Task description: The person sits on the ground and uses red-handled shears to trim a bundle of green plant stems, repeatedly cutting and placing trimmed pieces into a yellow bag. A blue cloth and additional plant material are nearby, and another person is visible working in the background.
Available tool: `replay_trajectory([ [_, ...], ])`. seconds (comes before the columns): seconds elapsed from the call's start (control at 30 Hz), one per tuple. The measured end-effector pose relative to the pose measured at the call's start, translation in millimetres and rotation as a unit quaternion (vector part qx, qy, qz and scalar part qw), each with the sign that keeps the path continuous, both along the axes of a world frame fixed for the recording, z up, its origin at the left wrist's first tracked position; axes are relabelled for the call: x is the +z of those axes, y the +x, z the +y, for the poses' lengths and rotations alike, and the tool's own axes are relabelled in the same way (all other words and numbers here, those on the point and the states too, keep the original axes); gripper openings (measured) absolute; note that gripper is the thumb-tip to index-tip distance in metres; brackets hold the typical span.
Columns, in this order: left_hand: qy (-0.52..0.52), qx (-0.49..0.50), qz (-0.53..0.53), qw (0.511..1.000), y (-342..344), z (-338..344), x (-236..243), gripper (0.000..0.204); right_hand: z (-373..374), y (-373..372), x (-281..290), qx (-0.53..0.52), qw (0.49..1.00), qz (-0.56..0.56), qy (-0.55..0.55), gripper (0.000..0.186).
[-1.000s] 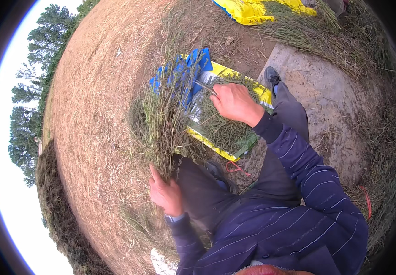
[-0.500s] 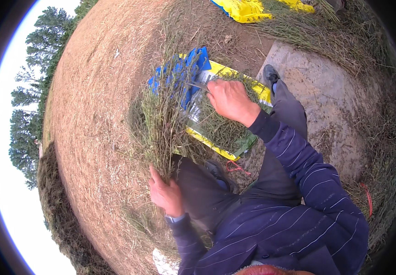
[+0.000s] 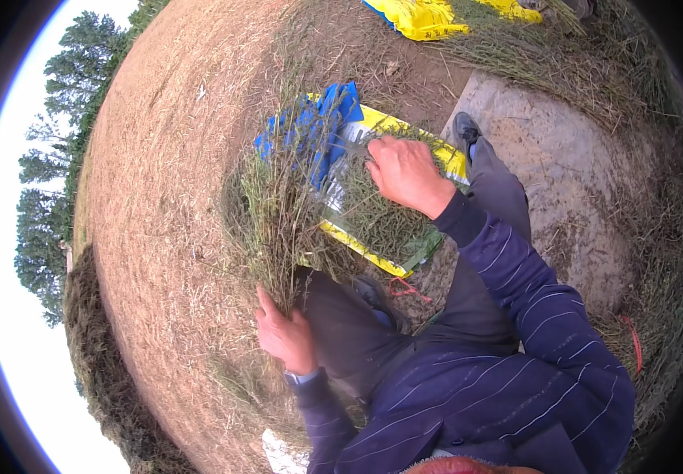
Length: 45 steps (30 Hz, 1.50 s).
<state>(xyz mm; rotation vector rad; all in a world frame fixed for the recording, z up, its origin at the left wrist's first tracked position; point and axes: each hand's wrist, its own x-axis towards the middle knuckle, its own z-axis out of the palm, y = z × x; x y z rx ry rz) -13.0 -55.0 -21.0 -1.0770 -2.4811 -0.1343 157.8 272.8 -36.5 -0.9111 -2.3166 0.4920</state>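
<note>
My left hand [image 3: 285, 336] is closed round the lower end of a bundle of dry green stalks [image 3: 274, 229], which rises upright and fans out at the top. My right hand [image 3: 403, 172] is closed on a thin metal tool [image 3: 354, 147], blurred, whose end reaches into the upper stalks. Beneath it lies a yellow and white sheet or flattened bag [image 3: 369, 250], strewn with short green plant pieces [image 3: 385, 221]. Blue cloth or plastic [image 3: 341, 103] lies at that sheet's top left, behind the stalks.
A pale slab [image 3: 555, 150] is under my outstretched right leg. Heaped stalks [image 3: 547, 71] and a yellow and blue sack [image 3: 428, 16] lie at the upper right. Red string [image 3: 409, 291] is by my foot. A straw-strewn field [image 3: 152, 197] stretches left toward trees [image 3: 41, 237].
My right hand moved a little left and then slightly back right, still near the upper stalks. My left hand and the bundle are almost where they were.
</note>
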Motion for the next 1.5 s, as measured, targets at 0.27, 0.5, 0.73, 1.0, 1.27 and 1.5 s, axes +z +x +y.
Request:
replay_trajectory([
  [0.27, -0.008, 0.002, 0.000, 1.000, -1, -1, -1, 0.096, 1, -7, 7, 0.005, 1.000, 0.001, 0.008, 0.019],
  [0.5, -0.010, -0.001, -0.005, 1.000, -1, -1, -1, 0.095, 4, -13, 4, 0.016, 1.000, -0.017, 0.019, 0.017],
  [0.73, -0.030, 0.016, 0.018, 0.999, -1, 0, -1, 0.093, 3, -13, 23, 0.104, 0.986, 0.039, -0.125, 0.029],
  [1.0, -0.026, 0.000, 0.012, 1.000, -1, 3, 0, 0.090, 5, -37, 38, 0.134, 0.970, 0.029, -0.201, 0.032],
  [1.27, -0.002, -0.001, 0.006, 1.000, 4, 2, 2, 0.088, 13, -7, 34, 0.099, 0.953, 0.072, -0.277, 0.035],
  [1.5, -0.018, 0.015, 0.004, 1.000, 1, 3, -1, 0.090, 45, 3, 11, 0.042, 0.959, 0.030, -0.280, 0.039],
])
